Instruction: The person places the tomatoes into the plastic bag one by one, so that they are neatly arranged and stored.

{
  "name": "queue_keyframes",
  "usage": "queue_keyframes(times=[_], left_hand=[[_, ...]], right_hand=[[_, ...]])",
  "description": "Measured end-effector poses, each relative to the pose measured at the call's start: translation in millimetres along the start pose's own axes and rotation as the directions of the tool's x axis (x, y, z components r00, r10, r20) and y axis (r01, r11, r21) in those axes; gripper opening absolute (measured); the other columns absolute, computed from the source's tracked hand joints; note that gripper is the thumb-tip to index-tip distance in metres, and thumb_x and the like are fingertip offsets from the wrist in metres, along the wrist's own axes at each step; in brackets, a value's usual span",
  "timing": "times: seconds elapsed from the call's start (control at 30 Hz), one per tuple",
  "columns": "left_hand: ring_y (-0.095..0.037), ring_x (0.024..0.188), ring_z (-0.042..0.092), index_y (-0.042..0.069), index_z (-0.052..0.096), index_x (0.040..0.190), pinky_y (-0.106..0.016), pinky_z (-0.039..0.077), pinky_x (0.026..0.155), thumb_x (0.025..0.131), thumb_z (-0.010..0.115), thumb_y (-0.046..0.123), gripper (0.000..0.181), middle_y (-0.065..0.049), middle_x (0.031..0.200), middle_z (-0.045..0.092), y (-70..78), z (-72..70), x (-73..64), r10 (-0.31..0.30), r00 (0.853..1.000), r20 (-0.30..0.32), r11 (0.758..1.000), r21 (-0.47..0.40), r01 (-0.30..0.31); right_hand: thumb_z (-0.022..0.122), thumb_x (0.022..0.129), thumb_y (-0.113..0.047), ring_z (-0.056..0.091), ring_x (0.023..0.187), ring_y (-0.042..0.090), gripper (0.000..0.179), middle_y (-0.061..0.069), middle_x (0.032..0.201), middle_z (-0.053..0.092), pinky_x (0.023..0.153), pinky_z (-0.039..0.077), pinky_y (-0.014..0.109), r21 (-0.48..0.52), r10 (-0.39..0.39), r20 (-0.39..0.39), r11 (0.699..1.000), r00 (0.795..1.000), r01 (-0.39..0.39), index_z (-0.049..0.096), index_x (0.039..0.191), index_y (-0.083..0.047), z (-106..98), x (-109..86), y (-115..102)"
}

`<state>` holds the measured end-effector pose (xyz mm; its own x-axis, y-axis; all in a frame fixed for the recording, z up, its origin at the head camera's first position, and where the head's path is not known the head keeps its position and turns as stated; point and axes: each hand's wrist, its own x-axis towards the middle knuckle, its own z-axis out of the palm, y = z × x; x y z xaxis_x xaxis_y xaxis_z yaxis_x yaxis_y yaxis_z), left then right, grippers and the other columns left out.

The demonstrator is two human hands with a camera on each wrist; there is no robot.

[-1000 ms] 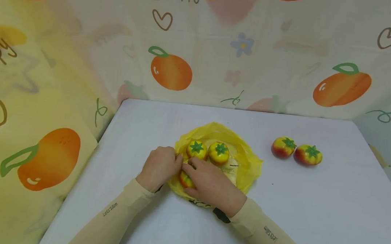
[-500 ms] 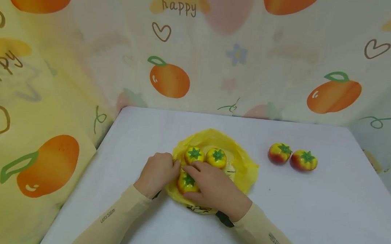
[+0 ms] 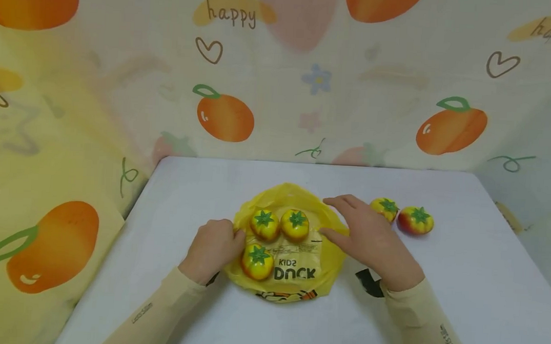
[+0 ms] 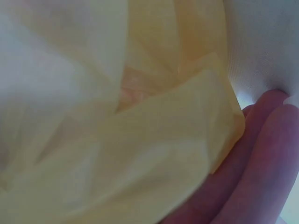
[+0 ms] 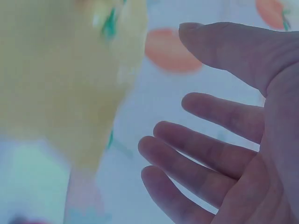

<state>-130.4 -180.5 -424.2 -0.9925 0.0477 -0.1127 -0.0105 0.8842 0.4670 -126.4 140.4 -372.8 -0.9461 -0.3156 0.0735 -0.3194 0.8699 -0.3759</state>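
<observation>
A yellow plastic bag [image 3: 293,290] lies spread on the table with its mouth upward. Inside it are three yellow toy tomatoes with green star-shaped tops: a back-left tomato [image 3: 264,225], a back-right tomato [image 3: 295,225] and a front-left tomato [image 3: 257,262]. My left hand [image 3: 214,249] grips the bag's left edge; in the left wrist view its fingers [image 4: 261,154] lie behind the plastic. My right hand [image 3: 371,238] is held over the bag's right edge with fingers spread and nothing in it, also plain in the right wrist view.
Two more red-and-yellow toy tomatoes lie right of the bag: one tomato [image 3: 384,208] partly behind my right hand, the other tomato [image 3: 415,221] beside it. The white table [image 3: 464,283] ends at a fruit-printed curtain [image 3: 268,115] behind and at the left.
My right hand has let go of the front-left tomato and moved right, uncovering it and the bag's printing. My left hand keeps its grip on the bag. The head view has shifted slightly.
</observation>
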Motion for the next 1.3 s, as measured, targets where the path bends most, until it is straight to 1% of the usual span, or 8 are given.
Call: queue_keyframes(times=[0.23,0.27,0.43,0.53,0.7,0.9,1.07,1.3], left_hand=[[-0.019,0.047,0.049,0.011,0.051,0.063,-0.025,0.036,0.044,0.099,0.055,0.022,0.038,0.0,0.059,0.042,-1.4,-3.4,-1.6,-0.01,1.0,0.003,1.0,-0.005,0.01],[-0.019,0.047,0.049,0.011,0.051,0.063,-0.025,0.036,0.044,0.099,0.055,0.022,0.038,0.0,0.059,0.042,-1.2,-3.7,-1.9,-0.007,1.0,0.002,1.0,-0.006,0.007],[-0.019,0.047,0.049,0.011,0.05,0.063,-0.026,0.035,0.044,0.099,0.054,0.022,0.038,0.001,0.059,0.041,-1.3,-4.5,-3.0,0.005,1.0,-0.002,1.0,0.0,-0.005],[-0.019,0.047,0.049,0.011,0.05,0.063,-0.025,0.035,0.044,0.099,0.055,0.023,0.038,0.001,0.059,0.042,-2.2,-4.5,-2.9,-0.002,1.0,0.003,1.0,0.002,0.002],[-0.018,0.046,0.049,0.012,0.05,0.063,-0.026,0.036,0.044,0.098,0.055,0.024,0.038,0.001,0.059,0.042,-3.1,-5.7,-3.2,-0.005,1.0,-0.005,1.0,0.012,0.005],[-0.018,0.046,0.049,0.011,0.05,0.062,-0.026,0.036,0.044,0.098,0.056,0.022,0.038,0.001,0.059,0.043,-1.9,-7.6,-2.7,0.025,0.999,-0.023,0.999,0.026,-0.025],[-0.019,0.047,0.05,0.011,0.052,0.064,-0.026,0.037,0.044,0.099,0.056,0.023,0.037,0.0,0.06,0.044,-0.9,-7.8,-2.6,0.012,1.0,-0.01,1.0,0.025,-0.011],[-0.019,0.047,0.051,0.01,0.053,0.065,-0.026,0.038,0.045,0.099,0.058,0.024,0.036,-0.001,0.06,0.044,1.6,-3.8,-1.5,0.016,1.0,-0.005,1.0,0.02,-0.016]], right_hand=[[0.076,0.1,-0.042,0.063,0.121,0.037,0.066,0.016,0.147,0.06,0.106,0.054,0.063,0.012,0.111,-0.04,0.994,0.993,-0.11,0.055,0.155,-0.014,-22.6,-7.9,49.9],[0.077,0.099,-0.043,0.063,0.115,0.038,0.067,0.018,0.147,0.06,0.104,0.055,0.062,0.017,0.128,-0.048,0.992,0.991,-0.127,0.055,0.155,-0.013,-25.8,-9.0,57.7],[0.078,0.098,-0.043,0.056,0.133,0.047,0.073,0.025,0.154,0.054,0.111,0.046,0.07,0.026,0.205,-0.076,0.979,0.976,-0.204,0.051,0.157,-0.008,-39.4,-15.1,96.0],[0.076,0.098,-0.046,0.046,0.144,0.051,0.079,0.029,0.158,0.049,0.116,0.039,0.075,0.033,0.258,-0.045,0.966,0.965,-0.256,0.047,0.16,-0.007,-44.3,-17.5,115.8],[0.072,0.098,-0.056,0.039,0.147,0.054,0.088,0.033,0.162,0.041,0.116,0.036,0.077,0.034,0.346,0.016,0.937,0.938,-0.347,0.041,0.163,-0.006,-44.3,-21.5,143.5],[0.075,0.094,-0.062,0.034,0.147,0.058,0.098,0.038,0.163,0.036,0.117,0.032,0.079,0.03,0.409,0.069,0.911,0.91,-0.411,0.038,0.163,-0.003,-36.8,-21.6,162.5],[0.077,0.094,-0.058,0.035,0.147,0.058,0.098,0.039,0.161,0.037,0.118,0.032,0.078,0.025,0.404,0.079,0.913,0.911,-0.407,0.038,0.163,-0.001,-30.9,-20.4,169.0],[0.077,0.094,-0.056,0.04,0.14,0.057,0.096,0.039,0.157,0.04,0.116,0.036,0.078,0.021,0.428,0.092,0.902,0.899,-0.432,0.038,0.161,0.001,-22.1,-24.0,178.7]])
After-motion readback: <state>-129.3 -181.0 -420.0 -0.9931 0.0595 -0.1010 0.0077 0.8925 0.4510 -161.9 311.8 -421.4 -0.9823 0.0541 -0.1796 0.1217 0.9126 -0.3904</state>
